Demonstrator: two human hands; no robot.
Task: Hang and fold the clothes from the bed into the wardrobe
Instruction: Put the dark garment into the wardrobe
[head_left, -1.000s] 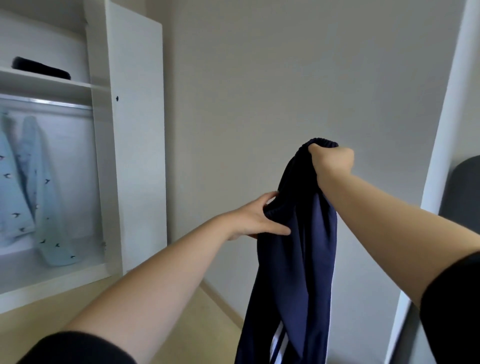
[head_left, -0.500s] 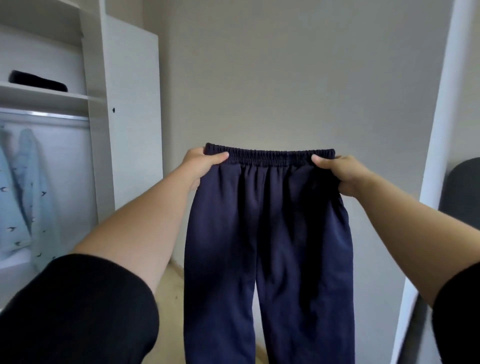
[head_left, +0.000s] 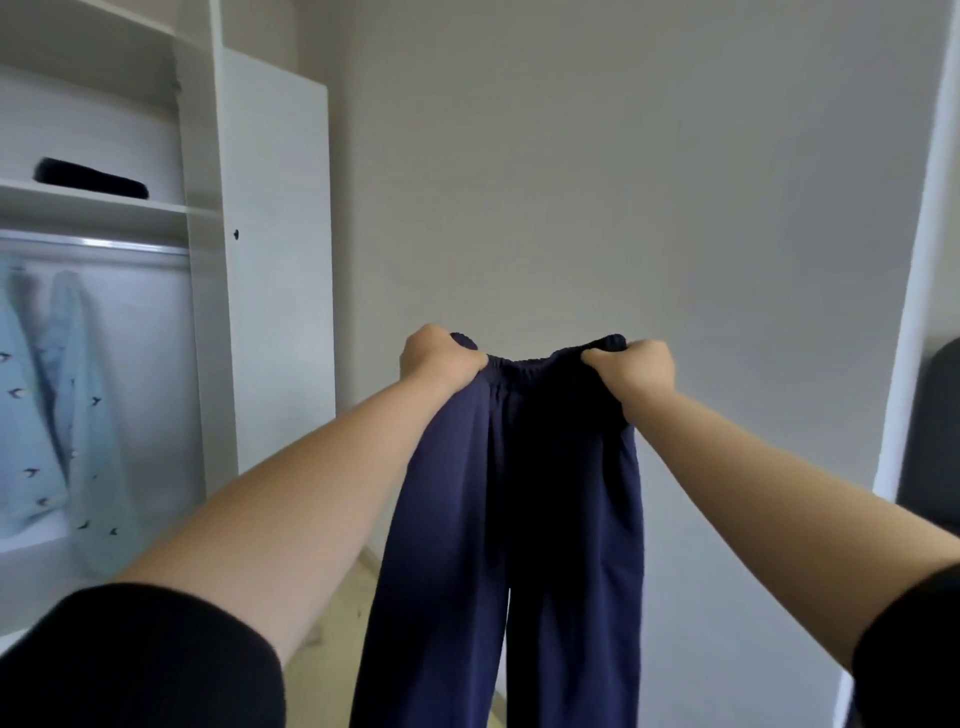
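Likely to slip or twist out of line if either grip slackens: navy trousers (head_left: 519, 493) held up by the waistband (head_left: 524, 361) alone, both legs hanging free below the hands and running out of the bottom of view, so any uneven pull could bunch the slack elastic between the fists and spoil a clean fold. Also risky to fold in mid-air with no surface under the hands; legs could swing and cross. Left hand (head_left: 441, 358) curled tight around the left end of the waistband, knuckles up, thumb side toward the cloth. Right hand (head_left: 636, 366) clenched likewise on the right end, fingers wrapped over the edge. Both arms stretched forward and slightly raised, forearms bare, black sleeves (head_left: 130, 660) at the near edge. Fists fairly close together, waistband sagging and gathered between them, not pulled taut. Off to the left of the left hand, open wardrobe (head_left: 208, 260) with a pale blue shirt (head_left: 57, 415) on the rail and a dark folded item (head_left: 91, 176) on the shelf above.
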